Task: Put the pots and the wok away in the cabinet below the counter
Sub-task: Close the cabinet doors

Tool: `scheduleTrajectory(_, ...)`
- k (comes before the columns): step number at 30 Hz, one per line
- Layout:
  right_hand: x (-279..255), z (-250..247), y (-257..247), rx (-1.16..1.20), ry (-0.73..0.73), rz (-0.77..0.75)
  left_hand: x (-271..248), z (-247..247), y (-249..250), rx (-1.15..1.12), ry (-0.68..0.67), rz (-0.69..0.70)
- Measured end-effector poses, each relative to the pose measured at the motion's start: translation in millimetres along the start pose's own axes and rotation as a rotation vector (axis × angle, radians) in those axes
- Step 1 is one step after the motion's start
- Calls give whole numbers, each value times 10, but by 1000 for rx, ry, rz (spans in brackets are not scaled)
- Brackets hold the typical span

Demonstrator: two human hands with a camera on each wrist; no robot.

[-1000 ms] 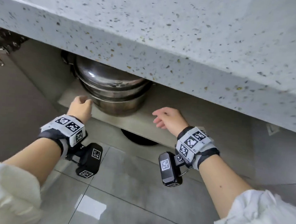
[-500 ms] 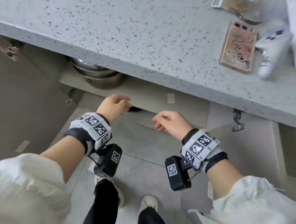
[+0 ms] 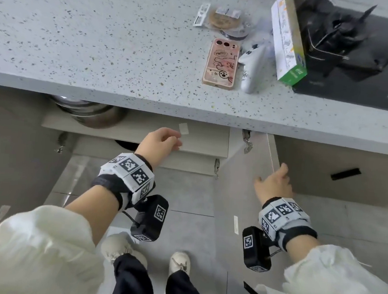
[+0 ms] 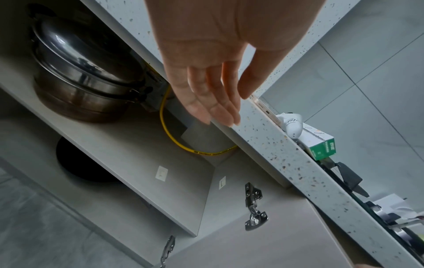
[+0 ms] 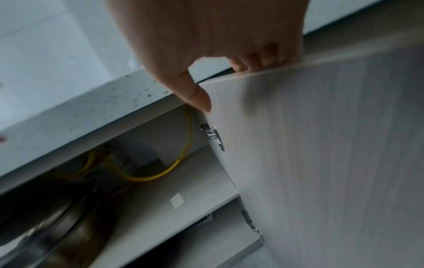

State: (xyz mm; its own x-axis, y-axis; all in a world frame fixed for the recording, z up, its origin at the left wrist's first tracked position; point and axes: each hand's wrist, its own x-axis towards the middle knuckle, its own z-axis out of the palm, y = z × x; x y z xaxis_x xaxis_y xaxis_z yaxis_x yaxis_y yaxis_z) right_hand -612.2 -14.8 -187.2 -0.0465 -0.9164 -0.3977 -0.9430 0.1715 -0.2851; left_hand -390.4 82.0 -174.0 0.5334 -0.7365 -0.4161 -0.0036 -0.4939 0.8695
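While a second ago both of your hands hovered at the shelf beside the stacked steel pots (image 3: 92, 114), you have since stood up, so the head view now takes in the speckled counter (image 3: 104, 37) across the upper half of the frame. At upper left, just under the counter edge, the pots sit stacked on the upper shelf (image 3: 188, 144) of the cabinet, and a dark round shape, probably the wok (image 3: 126, 145), peeks out beneath that shelf. At centre, your left hand (image 3: 160, 140) has pulled back from the pots and hangs empty, fingers straight and loosely together. On the counter above it lie a pink phone (image 3: 220, 65) and a green-ended box (image 3: 287, 41). At right of centre, your right hand (image 3: 274, 185) has moved across to the open cabinet door (image 3: 242, 196), fingers curled over its top edge, thumb against its inner face. The storing looks finished; closing this door, and the one at far left, seems what remains.
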Motion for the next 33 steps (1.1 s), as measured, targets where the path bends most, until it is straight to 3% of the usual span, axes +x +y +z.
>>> scheduleTrajectory(3, 36, -61, -61, -36, -69, 66, -47, -35, -45, 14, 12, 0)
scheduleTrajectory(8, 34, -109, -176, -84, -142, 51, -79, -162, -61, -21, 60, -33)
scheduleTrajectory(19, -219, 155, -669, 112, -264, -2, -180, -582, -128, -20, 150, -45)
scheduleTrajectory(25, -544, 690, -1290, 284, -493, -53, -249, -1125, -229, 137, 389, -24)
scheduleTrajectory(28, -625, 862, -1556, 380, -576, -44, -222, -1306, -355, 118, 426, -72)
scheduleTrajectory(33, -552, 1066, -1857, 454, -529, 34, 22, -1456, -601, 60, 288, -196)
